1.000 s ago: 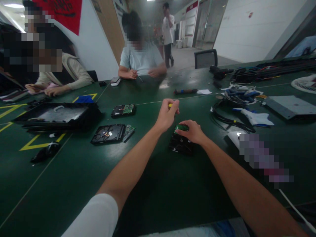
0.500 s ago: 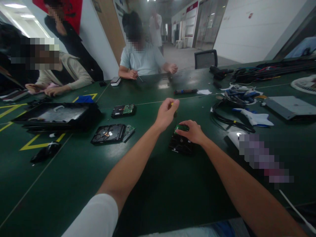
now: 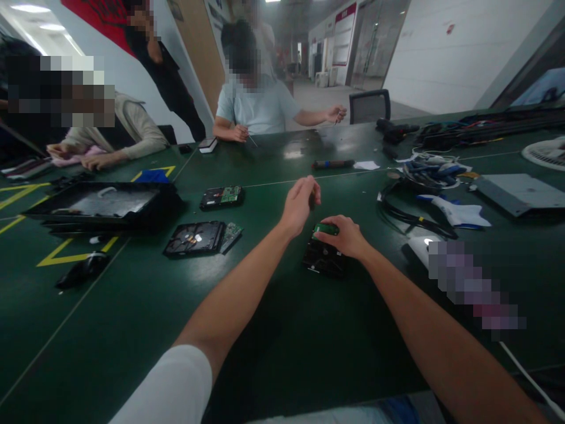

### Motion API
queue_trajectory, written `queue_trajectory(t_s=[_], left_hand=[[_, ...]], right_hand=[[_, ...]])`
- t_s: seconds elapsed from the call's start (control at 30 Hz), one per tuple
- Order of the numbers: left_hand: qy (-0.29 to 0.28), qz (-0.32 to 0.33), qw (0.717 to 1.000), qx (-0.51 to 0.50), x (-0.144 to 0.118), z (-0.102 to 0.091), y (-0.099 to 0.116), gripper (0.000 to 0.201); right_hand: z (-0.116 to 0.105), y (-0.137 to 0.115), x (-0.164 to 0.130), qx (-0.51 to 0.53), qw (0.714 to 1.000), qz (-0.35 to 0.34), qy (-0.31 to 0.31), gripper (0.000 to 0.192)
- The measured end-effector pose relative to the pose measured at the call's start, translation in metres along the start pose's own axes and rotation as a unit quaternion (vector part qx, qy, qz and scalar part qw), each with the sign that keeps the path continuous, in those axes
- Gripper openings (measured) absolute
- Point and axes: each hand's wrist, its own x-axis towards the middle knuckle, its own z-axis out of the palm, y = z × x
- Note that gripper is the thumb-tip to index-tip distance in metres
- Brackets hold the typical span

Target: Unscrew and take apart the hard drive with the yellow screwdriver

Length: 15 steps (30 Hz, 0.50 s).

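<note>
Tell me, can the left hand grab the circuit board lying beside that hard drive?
Probably yes: nothing seems to stand between the left hand and the circuit board on the green table. But that hand looks busy gripping a partly hidden object.

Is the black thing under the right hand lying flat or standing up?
Flat: the hard drive shows its broad face upward, under the right hand.

Workshop with hard drives (image 3: 324, 260), cables (image 3: 430, 171)

Green tabletop (image 3: 132, 353); three black hard drives (image 3: 324, 261); stacked black trays (image 3: 159, 205); grey metal box (image 3: 521, 189)
</note>
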Motion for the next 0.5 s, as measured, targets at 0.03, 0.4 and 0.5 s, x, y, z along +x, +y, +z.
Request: queue_trajectory(t_s=[0.03,0.4,0.5], left_hand=[[-0.006,0.004,1.000,0.006,-0.0006,-0.0001,-0.0005,0.037],[-0.011,-0.006,0.997,0.077,-0.0015,-0.0047,-0.0003,0.031],[-0.005,-0.019,0.997,0.080,0.0010,-0.0068,0.0015,0.036]], right_hand=[[-0.0003,-0.0003,0.0001,0.000,1.000,0.001,-0.001,0.043],[-0.0012,-0.0005,0.0006,-0.003,1.000,-0.003,-0.004,0.042],[-0.0004,0.0003,0.0001,-0.001,1.000,-0.005,0.000,0.041]])
